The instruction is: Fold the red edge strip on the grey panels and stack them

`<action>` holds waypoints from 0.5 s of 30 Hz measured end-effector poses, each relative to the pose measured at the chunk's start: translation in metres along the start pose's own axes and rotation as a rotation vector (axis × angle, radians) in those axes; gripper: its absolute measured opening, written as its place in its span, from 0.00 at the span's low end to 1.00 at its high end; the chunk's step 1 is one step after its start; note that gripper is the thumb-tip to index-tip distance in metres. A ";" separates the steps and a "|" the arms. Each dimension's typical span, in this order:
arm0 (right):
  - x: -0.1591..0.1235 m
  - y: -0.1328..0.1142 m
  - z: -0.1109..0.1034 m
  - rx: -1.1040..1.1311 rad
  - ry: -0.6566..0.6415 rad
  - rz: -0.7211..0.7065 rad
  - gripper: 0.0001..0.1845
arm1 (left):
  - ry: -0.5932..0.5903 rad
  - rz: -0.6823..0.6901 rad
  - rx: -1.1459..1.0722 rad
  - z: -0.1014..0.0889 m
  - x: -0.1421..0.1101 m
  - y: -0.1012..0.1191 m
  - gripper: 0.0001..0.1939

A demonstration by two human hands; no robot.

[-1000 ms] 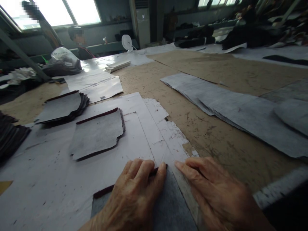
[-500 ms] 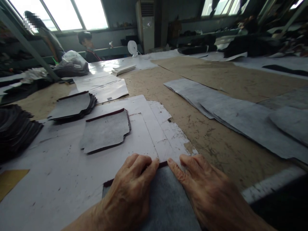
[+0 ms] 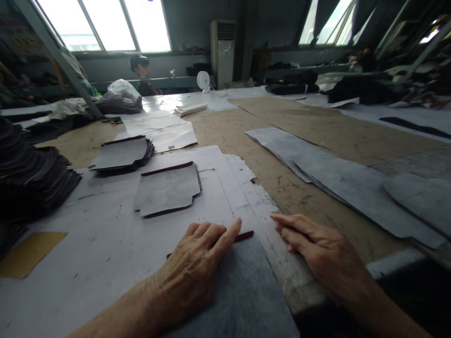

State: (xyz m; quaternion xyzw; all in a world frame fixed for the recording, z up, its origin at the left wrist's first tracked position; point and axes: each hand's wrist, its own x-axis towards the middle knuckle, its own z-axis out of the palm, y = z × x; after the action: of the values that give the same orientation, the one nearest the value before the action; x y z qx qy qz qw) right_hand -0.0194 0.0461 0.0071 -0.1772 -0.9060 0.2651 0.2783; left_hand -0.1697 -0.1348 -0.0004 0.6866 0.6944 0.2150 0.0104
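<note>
Work piece: grey fabric-like panel [image 3: 243,286] at lower centre of the frame, lying on white paper [image 3: 102,277], running out of the bottom edge. A dark red strip [image 3: 244,236] shows along its far edge; the middle of that edge is covered by the left hand [image 3: 192,267].

Hands: left lies palm down on the panel, one digit stretched out beside the strip, the others bent. Its underside is hidden, so cannot tell whether anything is pinched. Right hand [image 3: 324,244], right of centre, is apart from the panel, fingers loosely extended and partly bent, nothing visible in them.

Progress (judged): the panel's strip reaches its far right corner, with a dark bit visible at the other end, so the edging looks well advanced. Cannot confirm that it is flat or secured under the hand — middle hidden.

Comparable pieces: one edged panel [image 3: 167,190] left of centre and an edged stack [image 3: 121,154] beyond it, upper left, each with a red far edge on top. These read as done, at least at that edge; lower layers unclear.

Possibly left: the dark stack [image 3: 38,183] at the left border shows no red edging — its status cannot be told. Long grey sheets [image 3: 338,183] at right lie apart, without visible strips.
</note>
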 end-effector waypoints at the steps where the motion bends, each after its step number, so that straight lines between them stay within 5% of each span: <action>1: 0.001 -0.002 0.001 -0.019 0.023 -0.029 0.13 | 0.034 -0.020 -0.013 0.001 -0.001 0.000 0.34; 6: 0.007 -0.022 0.014 -0.129 -0.092 -0.252 0.12 | 0.214 -0.110 -0.047 0.003 -0.004 -0.002 0.26; 11: 0.027 -0.037 0.016 -0.171 -0.372 -0.107 0.04 | 0.185 -0.206 -0.126 -0.001 0.000 -0.004 0.20; 15: 0.031 -0.047 0.012 -0.124 -0.328 -0.222 0.09 | 0.181 -0.174 -0.149 -0.006 0.003 0.000 0.12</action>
State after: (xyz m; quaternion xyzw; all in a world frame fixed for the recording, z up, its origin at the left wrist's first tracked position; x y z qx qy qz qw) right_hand -0.0590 0.0190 0.0391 -0.0475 -0.9678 0.2018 0.1430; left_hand -0.1721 -0.1341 0.0061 0.5988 0.7316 0.3254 0.0173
